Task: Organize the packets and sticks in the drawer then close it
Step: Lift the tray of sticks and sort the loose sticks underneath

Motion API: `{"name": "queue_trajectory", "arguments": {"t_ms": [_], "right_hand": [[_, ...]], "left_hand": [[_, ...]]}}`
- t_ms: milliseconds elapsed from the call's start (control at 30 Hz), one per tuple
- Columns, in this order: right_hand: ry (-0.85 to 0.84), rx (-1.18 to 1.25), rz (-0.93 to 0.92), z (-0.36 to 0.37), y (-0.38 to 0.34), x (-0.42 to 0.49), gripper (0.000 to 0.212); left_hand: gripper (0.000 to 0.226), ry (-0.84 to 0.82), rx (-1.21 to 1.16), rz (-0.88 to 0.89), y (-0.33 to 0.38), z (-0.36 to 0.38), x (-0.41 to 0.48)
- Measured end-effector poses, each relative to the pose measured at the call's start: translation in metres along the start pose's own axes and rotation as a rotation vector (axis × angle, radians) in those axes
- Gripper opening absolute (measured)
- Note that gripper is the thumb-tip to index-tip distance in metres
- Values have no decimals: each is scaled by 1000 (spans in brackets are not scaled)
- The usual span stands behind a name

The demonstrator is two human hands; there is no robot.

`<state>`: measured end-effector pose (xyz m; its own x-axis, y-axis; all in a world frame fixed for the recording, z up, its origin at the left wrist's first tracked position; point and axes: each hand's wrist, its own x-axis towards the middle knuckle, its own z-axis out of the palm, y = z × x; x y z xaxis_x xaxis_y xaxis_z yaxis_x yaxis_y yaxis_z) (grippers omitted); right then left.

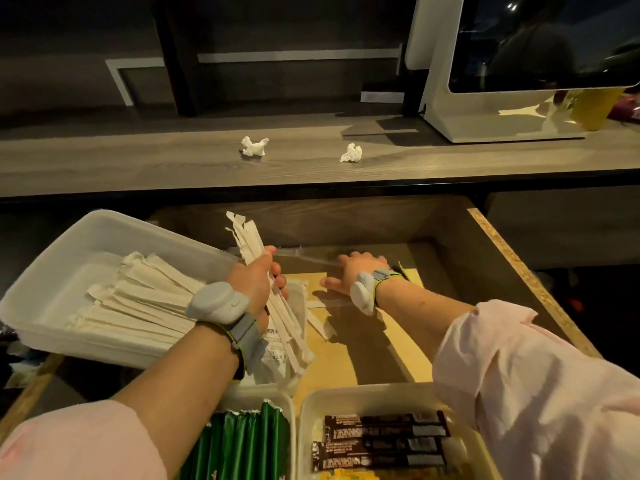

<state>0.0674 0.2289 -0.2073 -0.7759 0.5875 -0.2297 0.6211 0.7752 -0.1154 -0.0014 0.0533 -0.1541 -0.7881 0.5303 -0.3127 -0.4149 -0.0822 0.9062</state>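
Observation:
The wooden drawer (519, 268) stands pulled out below the counter. My left hand (254, 280) is shut on a bundle of white paper-wrapped sticks (242, 237) that pokes up above my fist and hangs down below it. A tilted white plastic tray (52, 271) at the left holds several more white sticks (138, 299). My right hand (353, 275) lies flat, fingers spread, on the clear plastic insert (311, 259) at the drawer's back. Near the front, one tray (277, 400) holds green packets (242, 441) and another tray (308, 410) holds dark brown packets (381, 441).
Two crumpled white tissues (254, 147) (351, 154) lie on the wooden counter (138, 157) above the drawer. A white monitor stand (446, 95) sits at the counter's right. A printed clear packet (277, 355) and a loose stick (317, 323) lie on the drawer's brown liner (346, 358).

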Motion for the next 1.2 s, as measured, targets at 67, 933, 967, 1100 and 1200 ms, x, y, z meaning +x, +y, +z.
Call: {"name": "queue_trajectory", "arguments": {"t_ms": [67,933,967,1100,1200], "right_hand": [[-15,-40,-99,3,-11,-11,76],[-264,315,53,-21,-10,-67,16],[-277,467,67,-25,-11,-70,7],[-165,990,60,-43,-25,-95,12],[-189,1079,-61,-49,-50,-112,20]], "left_hand": [[15,8,3,1,-2,0,2],[29,3,91,3,-6,4,-6],[31,7,87,8,-6,5,-6],[44,-42,103,17,-9,1,0],[35,-113,115,82,-7,2,-1]]}}
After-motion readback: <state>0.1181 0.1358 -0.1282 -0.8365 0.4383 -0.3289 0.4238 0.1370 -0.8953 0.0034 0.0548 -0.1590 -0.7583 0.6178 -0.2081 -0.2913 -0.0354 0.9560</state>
